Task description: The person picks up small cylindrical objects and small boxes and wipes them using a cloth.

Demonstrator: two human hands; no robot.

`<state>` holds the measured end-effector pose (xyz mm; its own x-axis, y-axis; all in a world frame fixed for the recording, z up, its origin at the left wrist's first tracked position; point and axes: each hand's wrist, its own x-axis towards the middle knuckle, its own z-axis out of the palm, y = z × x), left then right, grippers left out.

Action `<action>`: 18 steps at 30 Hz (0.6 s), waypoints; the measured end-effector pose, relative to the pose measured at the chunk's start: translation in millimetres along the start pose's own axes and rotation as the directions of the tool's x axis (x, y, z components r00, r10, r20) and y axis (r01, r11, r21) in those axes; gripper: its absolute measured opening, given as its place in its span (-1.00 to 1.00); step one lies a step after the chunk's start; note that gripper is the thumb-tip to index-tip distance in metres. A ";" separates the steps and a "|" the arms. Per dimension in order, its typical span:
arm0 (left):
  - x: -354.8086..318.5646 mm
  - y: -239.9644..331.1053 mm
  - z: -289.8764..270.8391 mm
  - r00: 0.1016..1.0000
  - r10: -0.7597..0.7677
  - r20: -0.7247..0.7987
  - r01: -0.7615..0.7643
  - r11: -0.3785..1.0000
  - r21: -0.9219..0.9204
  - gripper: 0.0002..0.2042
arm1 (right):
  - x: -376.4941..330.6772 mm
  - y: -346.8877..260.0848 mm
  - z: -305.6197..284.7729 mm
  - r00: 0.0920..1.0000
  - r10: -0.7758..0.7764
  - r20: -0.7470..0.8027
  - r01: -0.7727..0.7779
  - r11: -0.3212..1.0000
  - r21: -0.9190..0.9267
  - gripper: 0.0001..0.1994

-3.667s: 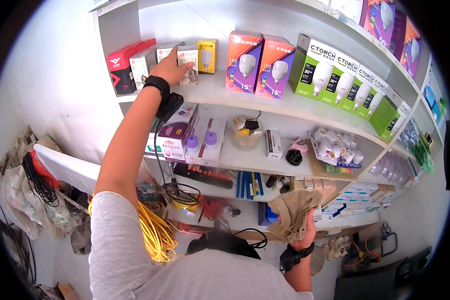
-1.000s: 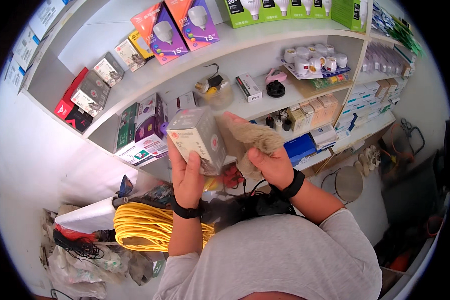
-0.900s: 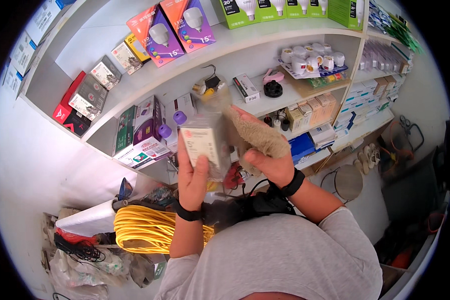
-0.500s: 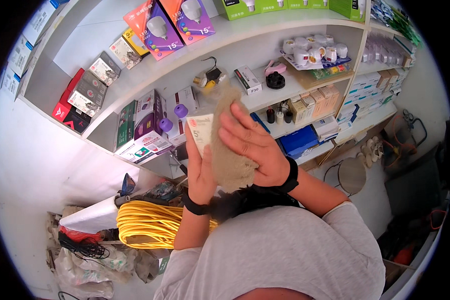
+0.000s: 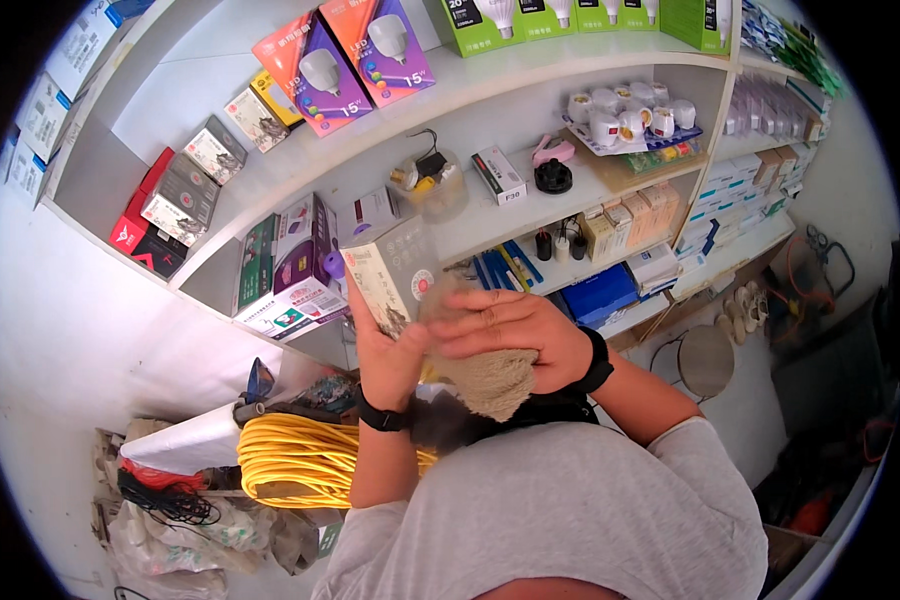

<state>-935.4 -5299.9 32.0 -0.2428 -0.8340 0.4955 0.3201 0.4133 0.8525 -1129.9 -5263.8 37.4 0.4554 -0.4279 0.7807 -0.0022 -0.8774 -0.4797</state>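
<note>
My left hand grips a small carton with a pale printed front and a grey side, holding it tilted in front of the shelves. In my right hand is a tan cloth, bunched and hanging below the palm. The fingers of that hand press the cloth near the carton's lower corner, slightly blurred by motion. Whether cloth and carton touch there, I cannot tell. Both wrists wear black bands.
Bulb boxes stand on the upper shelf. Below are a clear plastic tub, a black round fitting and white bulb-shaped items. A coil of yellow cable lies at lower left. A round stool is at right.
My right hand and the cloth have slid down off the carton, uncovering its grey side. The carton has shifted a little left and turned in my left hand.
</note>
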 end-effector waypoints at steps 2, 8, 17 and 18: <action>-0.9 3.3 1.8 0.998 -0.048 -0.048 0.045 0.996 -0.073 -0.15 | -3.0 6.3 -1.0 0.999 0.040 -0.008 -0.038 0.986 0.165 -0.61; -4.1 7.8 -7.9 0.994 -0.036 -0.099 0.023 0.991 -0.133 -0.19 | -26.6 21.4 9.7 0.778 0.615 -0.130 -0.402 0.646 0.649 -0.67; -5.3 16.3 7.7 0.985 -0.135 -0.107 0.120 0.983 -0.136 -0.40 | -41.7 44.3 -3.9 0.534 0.841 0.091 0.049 -0.139 0.989 -0.61; -3.9 15.2 8.5 0.983 -0.143 -0.113 0.125 0.980 -0.158 -0.42 | -43.3 45.1 -4.8 0.578 0.811 0.092 0.044 -0.143 0.989 -0.55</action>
<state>-937.3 -5287.2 44.4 -0.1811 -0.9205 0.3462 0.4279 0.2432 0.8705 -1153.9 -5285.8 -16.1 0.3427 -0.9391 0.0252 0.9007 0.3208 -0.2930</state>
